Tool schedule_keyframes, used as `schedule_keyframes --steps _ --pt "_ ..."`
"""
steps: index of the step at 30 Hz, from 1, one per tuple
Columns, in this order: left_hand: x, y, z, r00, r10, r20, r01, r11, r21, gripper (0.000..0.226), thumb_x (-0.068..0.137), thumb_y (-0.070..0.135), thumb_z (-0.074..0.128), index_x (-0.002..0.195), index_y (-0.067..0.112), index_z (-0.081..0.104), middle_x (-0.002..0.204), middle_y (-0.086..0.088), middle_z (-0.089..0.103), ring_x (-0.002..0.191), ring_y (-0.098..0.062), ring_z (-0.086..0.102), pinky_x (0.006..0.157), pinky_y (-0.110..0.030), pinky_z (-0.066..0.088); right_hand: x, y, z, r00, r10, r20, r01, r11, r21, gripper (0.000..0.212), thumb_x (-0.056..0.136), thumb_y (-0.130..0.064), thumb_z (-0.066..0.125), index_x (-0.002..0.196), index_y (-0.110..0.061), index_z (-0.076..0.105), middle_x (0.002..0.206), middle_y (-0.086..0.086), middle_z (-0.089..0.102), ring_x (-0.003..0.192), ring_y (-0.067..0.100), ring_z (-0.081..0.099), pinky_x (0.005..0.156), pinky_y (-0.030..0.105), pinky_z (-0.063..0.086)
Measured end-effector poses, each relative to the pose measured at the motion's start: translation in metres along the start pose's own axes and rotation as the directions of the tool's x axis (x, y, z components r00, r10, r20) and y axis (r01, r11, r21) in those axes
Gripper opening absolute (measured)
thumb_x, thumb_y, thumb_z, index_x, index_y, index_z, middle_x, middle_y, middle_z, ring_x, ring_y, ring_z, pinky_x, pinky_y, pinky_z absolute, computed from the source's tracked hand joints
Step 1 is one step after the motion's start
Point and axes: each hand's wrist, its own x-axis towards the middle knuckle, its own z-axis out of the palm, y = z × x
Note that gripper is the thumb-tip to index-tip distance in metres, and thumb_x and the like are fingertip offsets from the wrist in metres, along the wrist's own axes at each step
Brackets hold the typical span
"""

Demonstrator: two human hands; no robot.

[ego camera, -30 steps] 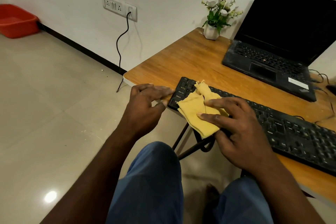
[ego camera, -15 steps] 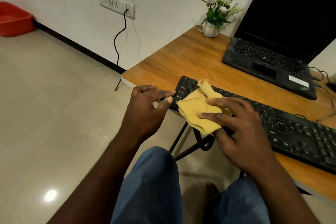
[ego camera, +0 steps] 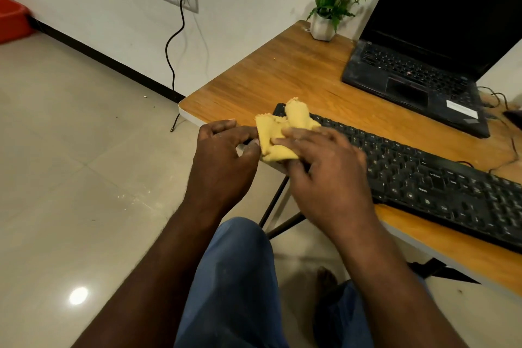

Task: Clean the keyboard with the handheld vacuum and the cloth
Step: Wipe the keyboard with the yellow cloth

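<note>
A black keyboard (ego camera: 423,175) lies along the near edge of the wooden table (ego camera: 282,73). A crumpled yellow cloth (ego camera: 278,133) covers the keyboard's left end. My right hand (ego camera: 324,169) lies on the cloth with fingers spread over it and the thumb tucked at its near edge, pinching it. My left hand (ego camera: 223,155) is just left of the cloth, finger and thumb curled round the keyboard's left corner at the table edge. No handheld vacuum is in view.
An open black laptop (ego camera: 423,79) sits behind the keyboard, and a small flower pot (ego camera: 322,28) stands at the far corner. Thin cables (ego camera: 497,99) lie at the right. A black cord (ego camera: 172,45) hangs from a wall socket. A red tub (ego camera: 11,20) stands on the floor far left.
My right hand has slid the cloth leftward to the keyboard's left end, where it now meets my left hand. The left hand keeps its hold.
</note>
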Motion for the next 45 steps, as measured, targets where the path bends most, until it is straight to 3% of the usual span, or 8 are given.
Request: schedule_keyframes --steps 4,9,17,24,27,31,38,45 --pt "-0.001 0.001 0.0 1.0 0.003 0.007 -0.003 1.0 -0.02 0.027 0.101 0.028 0.059 0.124 0.036 0.071 0.125 0.018 0.061 0.136 0.002 0.03 0.085 -0.006 0.03 0.027 0.009 -0.01 0.997 0.061 0.047 -0.057 0.995 -0.077 0.039 0.101 -0.034 0.057 0.137 -0.047 0.06 0.151 -0.024 0.05 0.147 0.018 0.034 0.117 0.053 0.029" --pt "0.001 -0.006 0.003 0.999 -0.038 0.002 0.038 0.999 -0.019 0.03 0.1 0.03 0.061 0.128 0.033 0.07 0.143 0.002 0.054 0.128 0.01 0.029 0.083 -0.005 0.032 0.014 -0.006 -0.01 0.981 -0.103 0.168 0.126 0.983 -0.136 0.045 0.103 -0.032 0.053 0.147 -0.038 0.052 0.158 -0.017 0.044 0.155 0.017 0.023 0.121 0.05 0.018" --pt "0.0 0.003 0.0 0.999 -0.033 0.009 0.033 0.999 0.022 0.03 0.102 0.034 0.058 0.129 0.04 0.069 0.146 0.002 0.052 0.138 0.0 0.03 0.076 -0.003 0.029 0.074 0.01 -0.009 0.994 0.013 0.112 0.0 0.993 -0.121 0.04 0.105 -0.038 0.054 0.145 -0.035 0.057 0.153 -0.012 0.053 0.143 0.02 0.045 0.116 0.053 0.035" --pt "-0.001 0.003 0.0 0.999 -0.049 -0.019 0.049 0.999 0.014 0.029 0.102 0.034 0.06 0.129 0.034 0.069 0.147 -0.001 0.048 0.137 -0.001 0.033 0.08 -0.006 0.03 0.042 -0.002 -0.01 0.983 -0.088 0.162 0.117 0.976 -0.182 0.041 0.104 -0.03 0.052 0.144 -0.032 0.058 0.153 -0.013 0.051 0.15 0.02 0.034 0.12 0.053 0.03" --pt "-0.001 0.004 0.0 0.999 -0.048 -0.015 0.048 0.999 0.003 0.029 0.101 0.032 0.06 0.128 0.035 0.07 0.147 -0.001 0.049 0.139 -0.001 0.032 0.081 -0.005 0.03 0.051 -0.002 -0.011 0.99 -0.048 0.134 0.077 0.972 -0.222 0.041 0.105 -0.035 0.05 0.146 -0.035 0.056 0.152 -0.012 0.053 0.147 0.02 0.039 0.116 0.052 0.031" --pt "-0.002 0.006 0.0 0.999 -0.039 0.004 0.038 0.999 0.017 0.03 0.103 0.032 0.058 0.13 0.04 0.068 0.149 -0.001 0.046 0.141 -0.004 0.031 0.081 -0.004 0.028 0.079 0.002 -0.011 0.994 0.052 0.096 -0.043 0.995 -0.085 0.034 0.105 -0.035 0.053 0.138 -0.036 0.063 0.137 -0.007 0.066 0.128 0.023 0.056 0.108 0.052 0.042" --pt "-0.002 0.003 0.001 0.998 -0.055 0.001 0.055 0.998 0.011 0.027 0.102 0.03 0.059 0.126 0.035 0.07 0.143 0.002 0.052 0.135 0.002 0.032 0.081 -0.006 0.029 0.023 -0.015 -0.015 0.979 -0.036 0.2 0.068 0.986 -0.155 0.043 0.105 -0.032 0.049 0.148 -0.035 0.051 0.157 -0.013 0.046 0.153 0.018 0.026 0.122 0.052 0.022" --pt "0.0 0.002 0.004 0.999 -0.048 0.002 0.048 0.998 0.045 0.03 0.103 0.031 0.055 0.129 0.035 0.069 0.141 0.002 0.057 0.139 -0.002 0.031 0.078 -0.003 0.026 0.0 -0.012 -0.006 0.991 -0.029 0.134 0.04 0.996 -0.083 0.044 0.105 -0.035 0.049 0.15 -0.038 0.049 0.159 -0.017 0.043 0.154 0.014 0.026 0.123 0.049 0.019"
